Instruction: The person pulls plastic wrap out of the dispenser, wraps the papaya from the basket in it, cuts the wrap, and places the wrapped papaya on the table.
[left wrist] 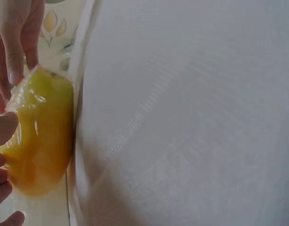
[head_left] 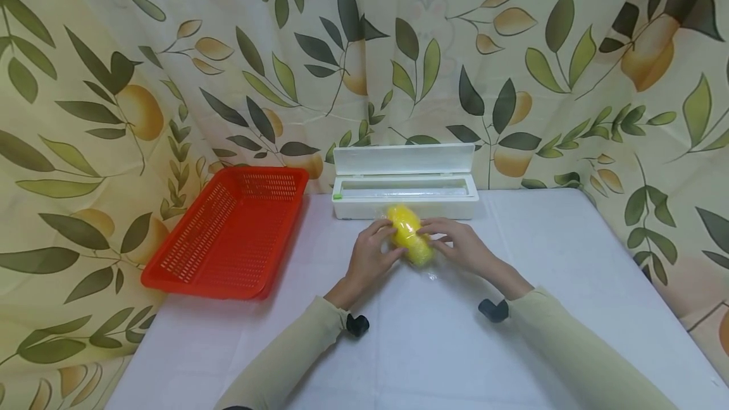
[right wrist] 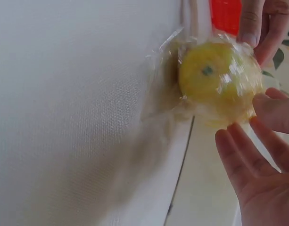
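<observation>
A yellow mango point(head_left: 409, 233), wrapped in clear plastic film, is between both hands just in front of the white box. My left hand point(head_left: 369, 258) holds its left side with fingertips and thumb. From the other side my right hand point(head_left: 458, 244) grips it with fingers and thumb. The left wrist view shows the mango point(left wrist: 40, 132) lengthwise, greenish at one end and orange at the other. In the right wrist view, the end of the mango point(right wrist: 215, 70) bears a dark stem spot, and loose film point(right wrist: 163, 75) sticks out beside it.
Behind the hands stands a white film dispenser box point(head_left: 405, 209) with its lid point(head_left: 404, 160) raised and a roll inside. A red perforated plastic basket point(head_left: 228, 233) sits at the left. White cloth covers the table point(head_left: 421, 347); a leaf-patterned curtain point(head_left: 364, 68) hangs behind.
</observation>
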Motion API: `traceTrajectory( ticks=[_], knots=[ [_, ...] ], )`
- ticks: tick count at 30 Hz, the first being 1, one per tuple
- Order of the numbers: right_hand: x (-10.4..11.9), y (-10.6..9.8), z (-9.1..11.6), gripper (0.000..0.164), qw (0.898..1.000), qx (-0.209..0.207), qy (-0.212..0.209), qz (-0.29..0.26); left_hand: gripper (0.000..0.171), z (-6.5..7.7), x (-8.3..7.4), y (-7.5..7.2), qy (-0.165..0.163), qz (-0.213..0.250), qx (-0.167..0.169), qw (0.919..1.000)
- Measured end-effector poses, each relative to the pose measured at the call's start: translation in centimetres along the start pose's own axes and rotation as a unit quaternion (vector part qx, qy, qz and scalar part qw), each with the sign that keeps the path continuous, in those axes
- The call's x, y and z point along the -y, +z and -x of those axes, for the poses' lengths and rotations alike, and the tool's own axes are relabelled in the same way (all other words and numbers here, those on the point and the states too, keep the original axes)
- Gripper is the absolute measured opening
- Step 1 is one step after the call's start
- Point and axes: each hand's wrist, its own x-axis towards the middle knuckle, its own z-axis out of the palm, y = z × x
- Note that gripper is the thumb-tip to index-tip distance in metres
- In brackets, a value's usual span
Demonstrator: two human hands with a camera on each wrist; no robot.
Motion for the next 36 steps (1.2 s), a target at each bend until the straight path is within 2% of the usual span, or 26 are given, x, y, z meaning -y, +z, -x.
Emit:
traceTrajectory(
  ticks=[3,10,14,17,22,29,36],
  knots=[
    [0.3,0.0,0.1,0.037,1.0,-0.003,0.001,0.0,0.042,0.2,-0.2,-0.2,-0.001,0.007,0.003,1.0],
    [0.1,0.4,0.2,0.041,1.0,-0.019,0.011,0.015,0.046,0.0,-0.2,-0.2,-0.015,0.03,0.031,0.999],
    [-0.3,0.7,0.3,0.043,1.0,-0.017,0.014,-0.006,0.046,0.0,0.0,-0.1,-0.015,0.042,0.037,0.9983],
    [-0.4,0.9,0.3,0.045,0.999,-0.014,0.023,-0.025,0.045,-0.1,0.2,0.0,-0.007,0.052,0.03,0.9981],
    [-0.2,1.0,0.3,0.045,0.999,-0.023,0.034,-0.025,0.044,-0.1,0.0,0.1,0.0,0.064,0.017,0.9978],
    [0.4,1.4,0.5,0.044,0.999,-0.032,0.035,-0.017,0.042,0.2,-0.7,-0.3,-0.049,0.133,0.042,0.9891],
    [1.0,1.4,0.8,0.047,0.999,-0.041,0.006,-0.001,0.044,0.7,-1.1,-0.6,-0.062,0.145,0.054,0.9859]
  ],
)
